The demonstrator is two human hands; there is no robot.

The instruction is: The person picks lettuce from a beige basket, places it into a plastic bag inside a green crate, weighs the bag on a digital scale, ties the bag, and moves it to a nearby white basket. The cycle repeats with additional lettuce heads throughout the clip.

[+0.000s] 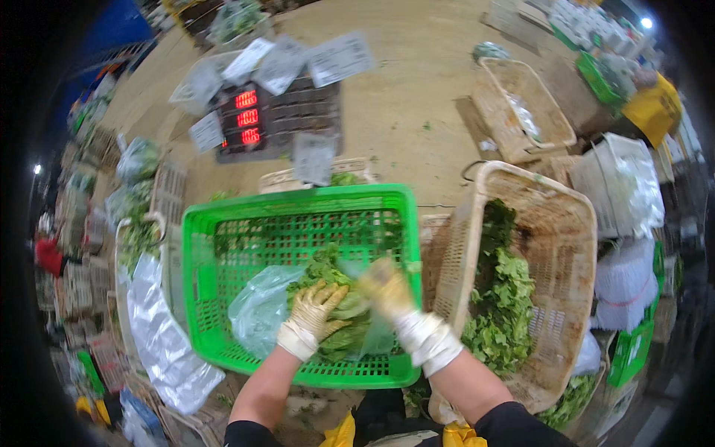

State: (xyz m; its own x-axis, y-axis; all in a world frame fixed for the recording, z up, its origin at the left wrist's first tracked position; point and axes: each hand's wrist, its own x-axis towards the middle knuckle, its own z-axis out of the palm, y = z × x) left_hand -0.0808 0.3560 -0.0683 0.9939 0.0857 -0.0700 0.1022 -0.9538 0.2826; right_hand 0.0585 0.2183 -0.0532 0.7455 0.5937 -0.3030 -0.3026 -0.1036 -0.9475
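Observation:
Before me is a green plastic crate [301,193] with slotted walls. Inside it, leafy green lettuce [349,329] lies on and partly within a clear plastic bag [262,313]. My left hand [314,313], in a soiled pale glove, rests on the lettuce with its fingers spread. My right hand [386,288], also gloved, is raised at the crate's right side and blurred by motion. Bag plastic shows beside and below it, but whether the fingers grip that plastic is hidden by the blur.
A dirty white basket [558,279] holding loose lettuce [503,313] stands at right. At left, flat plastic bags [165,335] drape over a crate of greens. Beyond the green crate are a red digital display [247,117] and written sheets [341,56]. A person in yellow [653,109] is at far right.

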